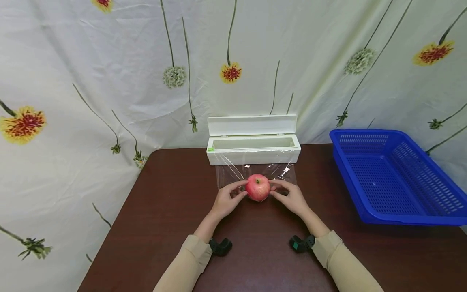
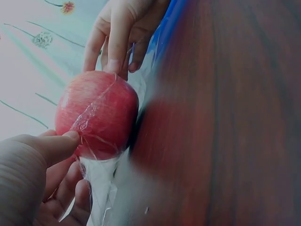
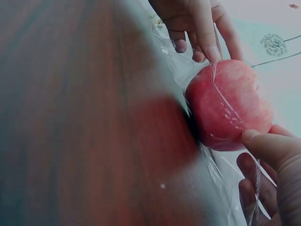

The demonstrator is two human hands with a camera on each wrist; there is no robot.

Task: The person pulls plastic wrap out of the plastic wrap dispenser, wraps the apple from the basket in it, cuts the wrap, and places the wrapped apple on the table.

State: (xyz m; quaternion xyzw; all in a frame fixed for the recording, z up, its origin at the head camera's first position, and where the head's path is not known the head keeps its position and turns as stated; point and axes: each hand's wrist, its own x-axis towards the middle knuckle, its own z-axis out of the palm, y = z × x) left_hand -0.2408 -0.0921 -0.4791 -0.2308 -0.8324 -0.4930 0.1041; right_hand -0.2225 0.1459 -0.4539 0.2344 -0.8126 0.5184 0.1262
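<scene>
A red apple [image 1: 258,188] sits on a sheet of cling film [image 1: 230,175] drawn out from a white wrap dispenser [image 1: 254,157]. The film's near edge runs as a creased line across the apple's near face. At the apple's left side my left hand [image 1: 225,201] pinches the film, its thumb against the skin. My right hand [image 1: 294,199] does likewise on the right side. In the left wrist view the left thumb [image 2: 63,146] presses the film to the apple. Film trails below the right thumb [image 3: 263,143] in the right wrist view.
The dispenser's lid [image 1: 252,126] stands raised at the table's back edge. A blue plastic basket [image 1: 368,211] lies to the right. Under everything is a dark brown table [image 1: 164,227], with a flowered cloth [image 1: 138,61] hanging behind it.
</scene>
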